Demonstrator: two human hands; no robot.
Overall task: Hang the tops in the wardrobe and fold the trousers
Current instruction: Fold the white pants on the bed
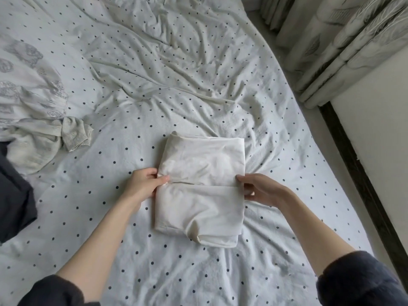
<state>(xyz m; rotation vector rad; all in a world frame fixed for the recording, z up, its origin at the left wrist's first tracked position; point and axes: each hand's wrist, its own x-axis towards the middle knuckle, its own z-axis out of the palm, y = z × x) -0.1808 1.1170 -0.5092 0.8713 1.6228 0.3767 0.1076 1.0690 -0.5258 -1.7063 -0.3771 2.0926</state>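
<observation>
- Where the bed [254, 107] fills most of the head view, folded cream trousers [199, 191] lie near centre, slightly toward 6 o'clock, on the white sheet with dark dots.
- Trousers are folded into a compact rectangle; a fold line crosses the middle from 9 to 3 o'clock, and layered edges show at the 6 o'clock end.
- Left hand [144, 186] at the trousers' 9 o'clock edge: grip narrow, thumb on top of the cloth at the fold line, fingers curled under the edge, pinching it.
- Right hand [261, 189] at the 3 o'clock edge: grip narrow too, fingertips touching the cloth at the fold line, thumb lower at the side; it looks like a light pinch on the edge.
- Both forearms come in from 6 o'clock, with dark sleeves [357, 281] pushed up.
- White patterned top [33, 120] lies crumpled at 9 o'clock on the bed, well apart from the trousers, cuff end nearest the centre.
- Dark garment [14, 195] sits at the 8 o'clock frame edge, touching the patterned top; its type cannot be told.
- Pale curtain [344, 47] hangs at 2 o'clock beside the bed.
- Sheet is wrinkled toward 12 o'clock and smoother around the trousers.
</observation>
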